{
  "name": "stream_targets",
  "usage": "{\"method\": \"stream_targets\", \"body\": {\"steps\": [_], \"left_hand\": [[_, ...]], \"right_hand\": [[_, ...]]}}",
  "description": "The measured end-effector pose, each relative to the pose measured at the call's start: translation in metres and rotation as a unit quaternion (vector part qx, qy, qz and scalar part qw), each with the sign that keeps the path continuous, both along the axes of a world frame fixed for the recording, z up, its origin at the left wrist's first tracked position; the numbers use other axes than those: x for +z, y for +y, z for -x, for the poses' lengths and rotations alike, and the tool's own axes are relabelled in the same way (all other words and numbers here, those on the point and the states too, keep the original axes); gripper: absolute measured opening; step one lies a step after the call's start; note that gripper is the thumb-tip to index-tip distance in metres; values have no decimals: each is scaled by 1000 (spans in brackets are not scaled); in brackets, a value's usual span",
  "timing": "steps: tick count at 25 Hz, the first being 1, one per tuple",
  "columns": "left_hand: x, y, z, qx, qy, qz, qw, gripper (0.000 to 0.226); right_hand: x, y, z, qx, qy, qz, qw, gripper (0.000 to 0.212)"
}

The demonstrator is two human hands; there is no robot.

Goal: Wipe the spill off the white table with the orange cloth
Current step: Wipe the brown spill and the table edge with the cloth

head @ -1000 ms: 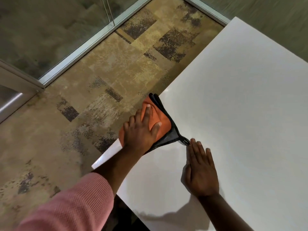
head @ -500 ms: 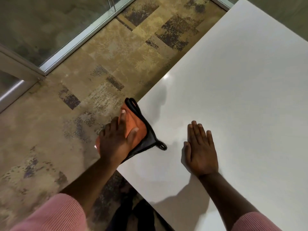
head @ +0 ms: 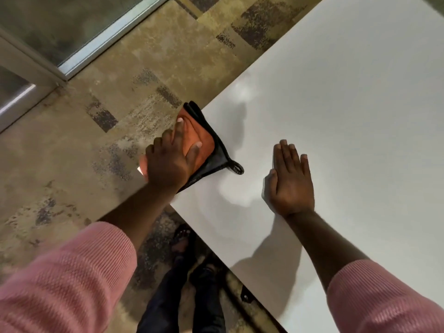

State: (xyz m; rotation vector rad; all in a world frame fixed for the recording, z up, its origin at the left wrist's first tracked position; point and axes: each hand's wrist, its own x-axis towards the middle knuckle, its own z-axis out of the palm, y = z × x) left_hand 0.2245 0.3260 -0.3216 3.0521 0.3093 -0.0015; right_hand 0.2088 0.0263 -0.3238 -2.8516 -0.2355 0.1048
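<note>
The orange cloth (head: 204, 143), folded with a black edge and a small black loop, lies at the near-left corner of the white table (head: 348, 116). My left hand (head: 170, 162) presses flat on top of it, fingers spread over the orange side. My right hand (head: 290, 179) rests palm down on the bare table to the right of the cloth, fingers together, holding nothing. A faint smeared wet patch shows on the table between the two hands. Part of the cloth hangs past the table's left edge.
Mottled brown carpet floor (head: 96, 140) lies left of the table. A glass wall with a metal frame (head: 101, 42) runs across the upper left. My legs and feet (head: 192, 272) stand below the table's near corner.
The cloth and my left hand slid toward the table's near-left corner. My right hand stayed flat on the table while the view shifted.
</note>
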Motion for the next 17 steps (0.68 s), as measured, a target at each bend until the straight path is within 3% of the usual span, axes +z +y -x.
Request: {"method": "stream_targets", "body": {"steps": [3, 6, 10, 14, 17], "left_hand": [[0, 14, 31, 29, 8, 3, 1000, 71], [0, 15, 5, 34, 22, 51, 998, 70], [-6, 10, -4, 24, -24, 72, 997, 61], [-7, 14, 30, 121, -88, 113, 982, 52], [-17, -3, 69, 189, -114, 186, 957, 53]], "right_hand": [[-2, -3, -2, 6, -13, 7, 1000, 67], [-3, -1, 0, 11, -23, 14, 1000, 66], [-3, -4, 2, 10, -19, 19, 1000, 67], [-2, 44, 44, 132, -15, 12, 991, 63], [-3, 65, 63, 121, -11, 18, 992, 63]]}}
